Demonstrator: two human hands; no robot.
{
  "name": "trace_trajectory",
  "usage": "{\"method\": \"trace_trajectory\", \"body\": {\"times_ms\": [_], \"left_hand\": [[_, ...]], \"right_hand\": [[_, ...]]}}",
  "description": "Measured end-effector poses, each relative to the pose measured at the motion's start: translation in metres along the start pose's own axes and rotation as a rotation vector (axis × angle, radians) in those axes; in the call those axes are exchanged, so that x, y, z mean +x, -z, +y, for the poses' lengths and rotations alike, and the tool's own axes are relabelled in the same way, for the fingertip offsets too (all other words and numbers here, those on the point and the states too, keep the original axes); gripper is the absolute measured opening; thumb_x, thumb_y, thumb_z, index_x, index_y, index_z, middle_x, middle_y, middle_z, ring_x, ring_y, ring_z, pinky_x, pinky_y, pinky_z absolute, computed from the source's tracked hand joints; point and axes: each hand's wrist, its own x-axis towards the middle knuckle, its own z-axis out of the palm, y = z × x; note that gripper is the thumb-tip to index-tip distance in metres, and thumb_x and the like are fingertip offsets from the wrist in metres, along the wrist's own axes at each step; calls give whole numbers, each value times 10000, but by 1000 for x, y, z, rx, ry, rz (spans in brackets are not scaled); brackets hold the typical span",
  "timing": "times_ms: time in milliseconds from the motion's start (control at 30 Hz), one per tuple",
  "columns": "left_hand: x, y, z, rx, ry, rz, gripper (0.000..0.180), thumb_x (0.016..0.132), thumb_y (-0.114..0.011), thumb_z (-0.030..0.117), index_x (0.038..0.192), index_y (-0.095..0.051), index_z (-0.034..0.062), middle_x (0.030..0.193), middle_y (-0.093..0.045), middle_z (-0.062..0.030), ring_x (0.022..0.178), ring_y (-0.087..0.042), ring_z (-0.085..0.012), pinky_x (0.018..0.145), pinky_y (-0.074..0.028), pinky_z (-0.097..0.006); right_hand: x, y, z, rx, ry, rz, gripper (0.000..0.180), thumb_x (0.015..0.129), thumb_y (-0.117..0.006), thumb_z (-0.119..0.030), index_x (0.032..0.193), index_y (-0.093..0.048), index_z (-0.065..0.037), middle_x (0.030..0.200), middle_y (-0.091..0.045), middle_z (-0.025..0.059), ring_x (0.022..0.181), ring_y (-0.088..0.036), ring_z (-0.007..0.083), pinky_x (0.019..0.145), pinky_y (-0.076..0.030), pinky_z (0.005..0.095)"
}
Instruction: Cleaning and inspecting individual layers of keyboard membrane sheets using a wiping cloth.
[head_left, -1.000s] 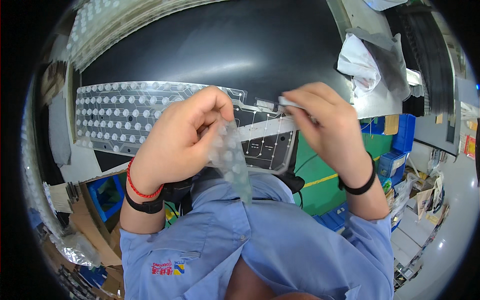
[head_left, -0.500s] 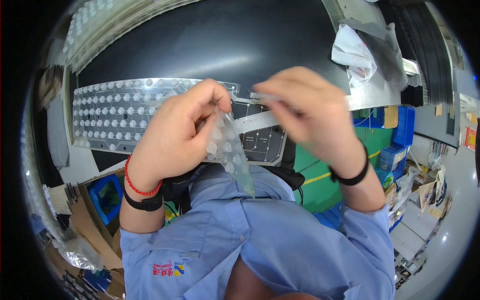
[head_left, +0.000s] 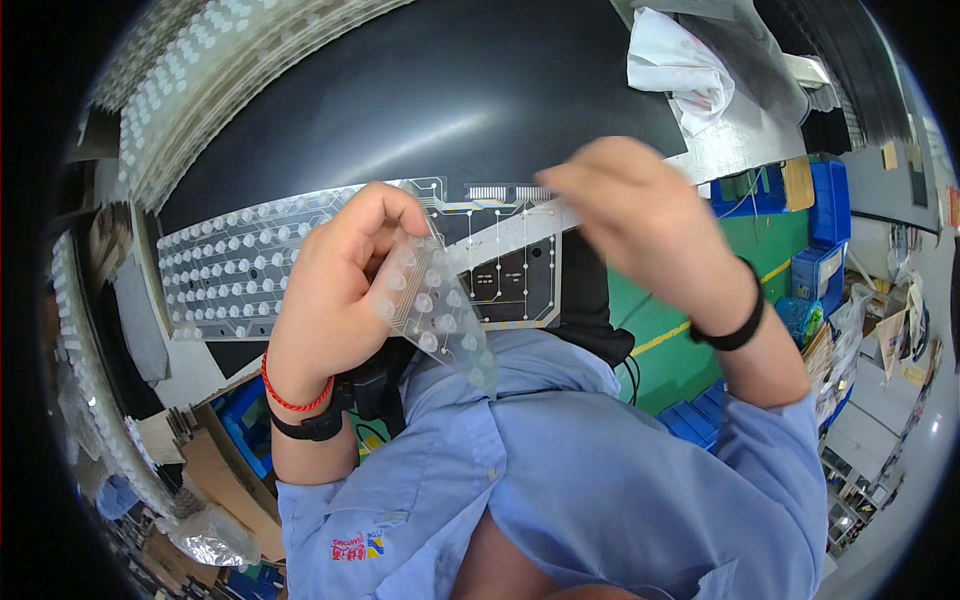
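A clear keyboard membrane (head_left: 215, 290) with printed circuit lines and rows of whitish domes lies along the near side of the black mat, its right end overhanging the table edge. My left hand (head_left: 335, 265) pinches the domed top layer, whose folded-back flap (head_left: 430, 310) hangs below the fingers. Under that flap, the see-through lower layer (head_left: 540, 290) is exposed, with lines and small dots. My right hand (head_left: 640, 220) is raised beside a striped connector tail (head_left: 487, 193) at the membrane's far edge. Its fingers are smeared by motion, and whether they hold anything is unclear.
A black mat (head_left: 440, 80) covers the table. Stacked domed sheets (head_left: 190, 110) stand at the far left. A crumpled white cloth (head_left: 680, 65) lies at the far right. Blue bins (head_left: 825, 215) stand on the green floor, right. A cardboard box (head_left: 235, 470) is at lower left.
The view has shifted. The folded-back flap has turned more toward me, showing more domes. My right hand has moved slightly away from the connector tail, which shows more fully now.
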Motion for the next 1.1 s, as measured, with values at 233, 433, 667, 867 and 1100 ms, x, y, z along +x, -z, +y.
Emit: {"method": "trace_trajectory", "body": {"times_ms": [233, 433, 667, 867, 1100], "left_hand": [[2, -3, 0, -19, 29, -1, 91, 957, -508, -18, 1035, -508, 29, 771, -571, 13, 690, -511, -28, 615, -404, -199], [-1, -3, -1, 14, 5, 6, 84, 963, -517, -3, 1040, -510, 29, 773, -562, 22, 700, -485, -28, 625, -392, -197], [-2, -2, -1, -52, 65, 9, 94, 953, -518, -8, 1039, -512, 30, 805, -574, 15, 723, -495, -29, 645, -396, -192], [2, -2, 1, 4, 86, 8, 124, 930, -514, -29, 1040, -512, 27, 826, -583, 10, 737, -506, -37, 663, -408, -199], [-3, -4, 1, -20, 20, 13, 122, 936, -515, -35, 1041, -509, 27, 835, -568, 20, 748, -507, -36, 664, -408, -197]], "right_hand": [[19, -29, -13, 181, 59, 54, 235, 763, -639, -22, 996, -669, -18, 879, -617, 121, 844, -631, 324, 751, -525, 420], [-23, 17, 8, 36, -88, 15, 231, 774, -683, 2, 1004, -672, -13, 854, -603, 122, 800, -635, 317, 675, -527, 393], [-18, -2, -1, 64, -25, 43, 221, 773, -669, 1, 993, -676, -13, 874, -614, 123, 823, -638, 318, 700, -531, 399], [4, -14, -3, 243, 40, 112, 245, 768, -686, -17, 1012, -678, -22, 864, -620, 123, 822, -640, 321, 702, -529, 411], [-40, 40, 15, -42, -155, -4, 202, 792, -690, 3, 993, -699, -16, 909, -659, 121, 820, -656, 318, 725, -544, 382]]}}
